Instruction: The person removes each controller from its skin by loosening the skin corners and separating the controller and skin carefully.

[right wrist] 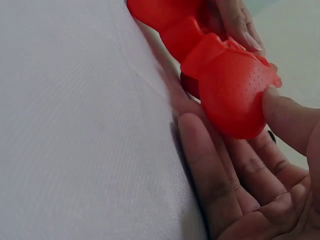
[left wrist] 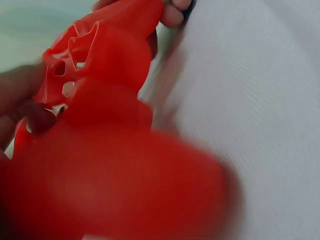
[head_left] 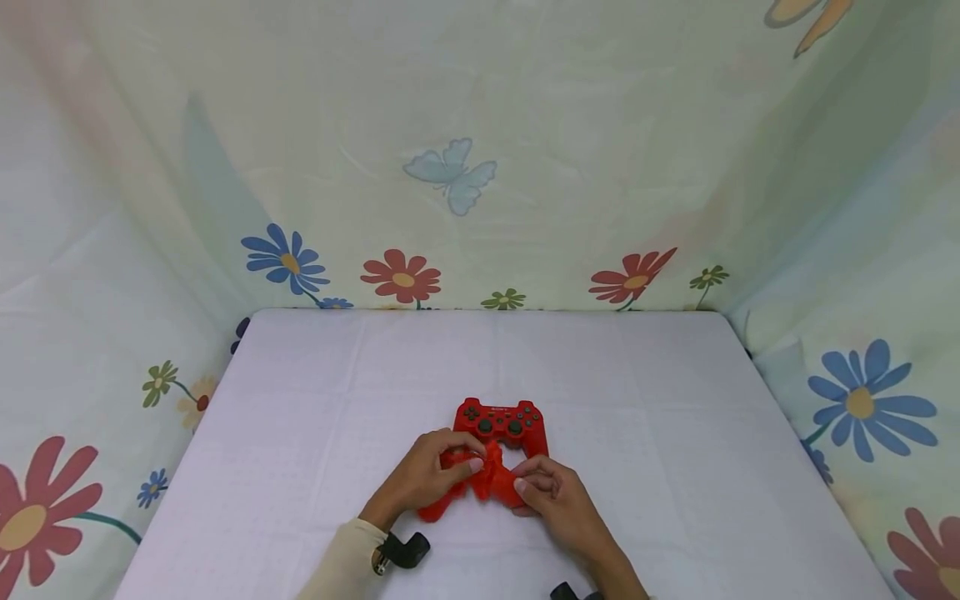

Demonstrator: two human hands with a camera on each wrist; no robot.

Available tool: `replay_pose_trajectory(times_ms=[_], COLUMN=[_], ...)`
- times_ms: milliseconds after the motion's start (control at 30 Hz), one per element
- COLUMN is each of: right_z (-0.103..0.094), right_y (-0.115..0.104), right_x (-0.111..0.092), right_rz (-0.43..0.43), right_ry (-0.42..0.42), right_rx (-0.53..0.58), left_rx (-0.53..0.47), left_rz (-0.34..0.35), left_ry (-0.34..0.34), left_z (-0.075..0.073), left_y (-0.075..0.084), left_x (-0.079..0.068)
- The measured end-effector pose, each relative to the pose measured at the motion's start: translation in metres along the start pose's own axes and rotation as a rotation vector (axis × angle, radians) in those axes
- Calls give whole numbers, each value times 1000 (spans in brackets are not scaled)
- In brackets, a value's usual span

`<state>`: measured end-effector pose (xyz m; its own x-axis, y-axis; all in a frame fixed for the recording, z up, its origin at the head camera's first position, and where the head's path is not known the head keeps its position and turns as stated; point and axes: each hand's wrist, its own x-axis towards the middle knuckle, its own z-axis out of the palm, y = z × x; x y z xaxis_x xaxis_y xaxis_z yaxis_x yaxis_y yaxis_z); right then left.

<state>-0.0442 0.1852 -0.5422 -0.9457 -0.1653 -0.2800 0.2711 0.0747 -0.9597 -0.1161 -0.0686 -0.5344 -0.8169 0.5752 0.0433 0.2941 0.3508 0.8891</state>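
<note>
A red game controller (head_left: 498, 414) with dark thumbsticks and buttons lies on the white table, just beyond both hands. In front of it, a soft red silicone controller cover (head_left: 504, 481) is held between the hands. My left hand (head_left: 423, 473) pinches the cover's left part between thumb and fingers. On the other side my right hand (head_left: 561, 502) grips its rounded right handle, the thumb pressing on the dotted surface. Cutouts and thin, flexible edges of the cover (left wrist: 112, 60) show in the left wrist view. Its dotted handle end (right wrist: 235, 95) fills the right hand's grasp in the right wrist view.
A white cloth covers the table (head_left: 337, 375). Behind and beside it hangs a curtain (head_left: 540, 225) printed with flowers and a butterfly. A black wrist device (head_left: 405, 550) sits at the left wrist, and another (head_left: 566, 591) near the right forearm.
</note>
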Motion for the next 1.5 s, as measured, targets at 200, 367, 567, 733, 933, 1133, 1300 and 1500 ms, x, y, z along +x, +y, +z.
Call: replay_pose_trajectory(times_ms=[200,367,567,733,933,1133,1300,1500], right_z=[0,5,7,7,14,20,16,3], right_y=[0,-2,-3,-4,-5,-6,-6,-5], right_x=[0,0,1,3,4,7,6,9], right_rz=[18,16,8,20,27,2,42,94], right_ry=[-27,37,58,53,86,180,55,-223], right_rx=[33,57,109,112,92,129,179,220], left_rx=[131,273,226,52,-84,-59,29,-52], left_rz=[40,125,99,27,-36,-79,-11,30], left_ry=[118,257,213,114,157,249,233,162], left_z=[7,11,9,5,0,1,0,-1], left_y=[0,7,11,8,3,0,0,-4], left_x=[2,3,1,0,-1,-6,-8,-9])
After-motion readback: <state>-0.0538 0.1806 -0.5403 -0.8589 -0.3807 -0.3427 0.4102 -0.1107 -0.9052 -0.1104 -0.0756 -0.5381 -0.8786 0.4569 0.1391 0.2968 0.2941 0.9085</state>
